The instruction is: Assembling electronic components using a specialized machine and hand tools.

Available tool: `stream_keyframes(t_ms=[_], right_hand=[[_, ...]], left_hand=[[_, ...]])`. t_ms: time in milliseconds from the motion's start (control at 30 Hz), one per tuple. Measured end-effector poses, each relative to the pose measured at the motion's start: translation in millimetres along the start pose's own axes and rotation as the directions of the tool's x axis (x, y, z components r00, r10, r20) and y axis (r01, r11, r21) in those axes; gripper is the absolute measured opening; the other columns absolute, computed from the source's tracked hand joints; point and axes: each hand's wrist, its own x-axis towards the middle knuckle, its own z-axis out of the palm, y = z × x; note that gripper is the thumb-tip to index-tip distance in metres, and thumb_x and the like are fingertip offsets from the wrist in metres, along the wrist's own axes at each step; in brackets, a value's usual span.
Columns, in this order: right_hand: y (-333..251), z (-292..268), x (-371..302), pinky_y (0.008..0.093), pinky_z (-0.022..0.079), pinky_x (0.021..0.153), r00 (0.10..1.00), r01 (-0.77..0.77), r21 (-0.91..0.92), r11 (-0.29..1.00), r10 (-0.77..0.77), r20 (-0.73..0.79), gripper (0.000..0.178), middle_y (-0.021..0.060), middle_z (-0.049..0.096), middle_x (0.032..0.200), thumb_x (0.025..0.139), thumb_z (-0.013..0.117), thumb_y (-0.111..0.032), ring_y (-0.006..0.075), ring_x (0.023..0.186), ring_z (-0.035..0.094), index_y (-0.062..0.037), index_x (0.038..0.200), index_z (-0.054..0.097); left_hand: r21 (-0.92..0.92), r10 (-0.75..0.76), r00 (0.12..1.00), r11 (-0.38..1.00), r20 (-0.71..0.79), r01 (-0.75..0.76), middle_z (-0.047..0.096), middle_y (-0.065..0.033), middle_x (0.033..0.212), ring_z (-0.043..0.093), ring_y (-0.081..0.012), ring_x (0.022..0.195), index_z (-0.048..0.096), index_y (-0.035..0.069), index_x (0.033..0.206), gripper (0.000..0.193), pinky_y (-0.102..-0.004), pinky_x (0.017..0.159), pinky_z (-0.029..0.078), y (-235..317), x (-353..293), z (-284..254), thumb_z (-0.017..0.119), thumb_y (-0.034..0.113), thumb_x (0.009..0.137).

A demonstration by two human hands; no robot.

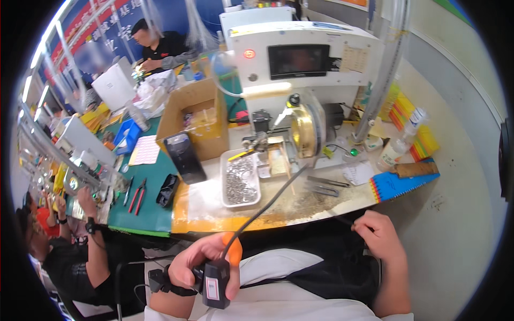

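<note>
My left hand (201,262) is closed around a small black box (216,283) with a white label, in front of my lap. A dark cable (267,206) rises from it toward the machine on the bench. An orange finger cover (233,249) sits on one finger, and a black strap device is on that wrist. My right hand (379,234) is by the bench's front edge at the right, its fingers curled together. A thin dark end shows near its fingertips; I cannot make out what it is. Tweezers (324,188) lie on the bench beyond.
A white machine (300,59) with a screen and brass-coloured wheel (304,134) stands ahead. Before it is a white tray (240,200) of small metal parts. Left are a carton (211,128), a black container (184,158) and red-handled pliers (137,198). Co-workers sit left and far.
</note>
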Motion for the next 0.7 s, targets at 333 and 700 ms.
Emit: stream_keyframes(t_ms=[333,700], right_hand=[[-35,-114,-25,0.0328,0.051,0.069,0.916,-0.402,-0.139,0.905,0.4,-0.043,0.011,0.0045,0.063,0.077,0.082,0.076,-0.009,0.0179,0.072,0.062,-0.0029,0.086,0.067],[-76,-175,-96,0.0403,0.051,0.069,0.795,-0.591,-0.538,0.601,0.322,-0.514,0.017,0.0112,0.066,0.081,0.071,0.066,0.001,0.0295,0.077,0.065,-0.0065,0.086,0.068]], left_hand=[[-0.343,0.118,0.974,0.938,0.192,-0.046,0.071,-0.031,0.095,0.068,-0.0273,0.076,0.044,-0.003,0.138,0.086,-0.0305,0.064,0.051,-18,18,18,0.083,0.041,0.076],[-0.211,-0.439,0.898,0.879,-0.006,0.428,0.057,-0.0061,0.075,0.05,-0.016,0.061,0.05,-0.004,0.133,0.08,-0.0318,0.068,0.036,-61,69,55,0.068,0.051,0.078]])
